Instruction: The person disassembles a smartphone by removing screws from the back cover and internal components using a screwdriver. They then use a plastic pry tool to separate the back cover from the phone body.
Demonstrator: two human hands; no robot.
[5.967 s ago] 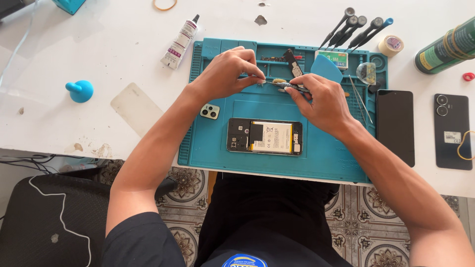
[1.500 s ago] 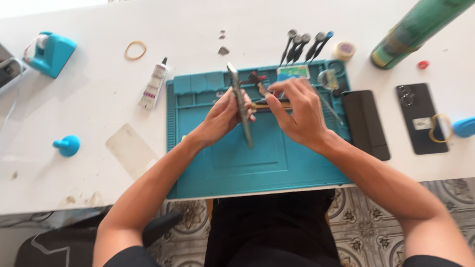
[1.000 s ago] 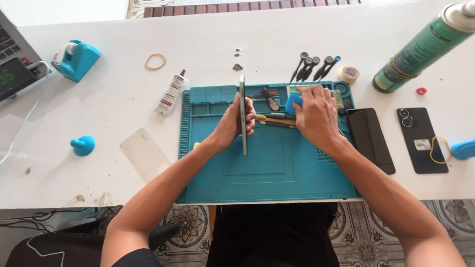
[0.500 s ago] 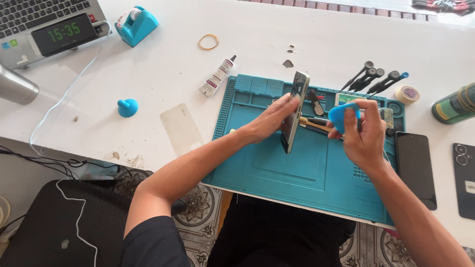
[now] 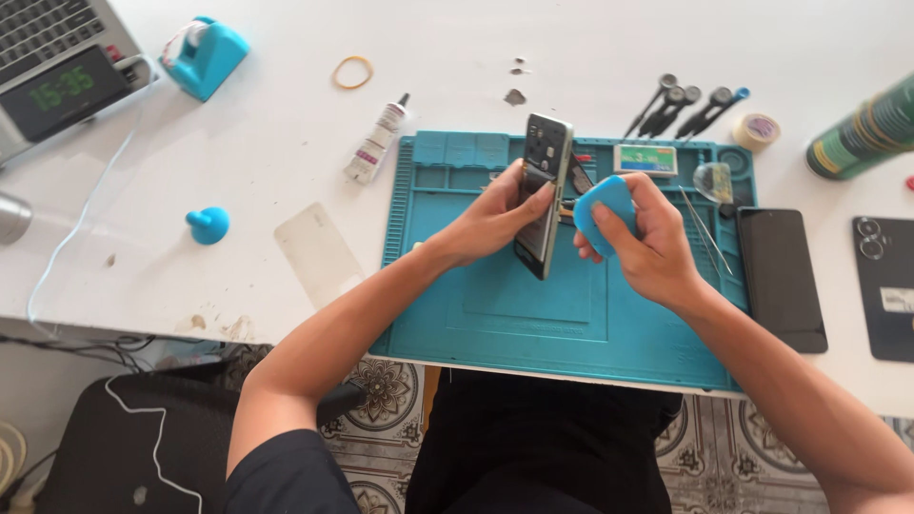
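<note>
Blue pick [image 5: 604, 211] in right hand [image 5: 647, 243], one phone [image 5: 543, 195] in left hand [image 5: 495, 214].

Laptop [image 5: 38, 38] cut off by upper left corner of frame. Green cylinder [image 5: 862, 128] cut at right edge, top unseen. Dark back cover [image 5: 885, 286] also clipped at right edge. Metal object [image 5: 11, 217] at left edge, mostly out of frame. Phone [image 5: 543, 190] lower edge partly hidden behind left hand [image 5: 495, 214]. Blue pick [image 5: 600, 209] partly covered by right hand [image 5: 652, 243] fingers. Small specks [image 5: 516, 81] on counter [image 5: 286, 124] too small to identify.
</note>
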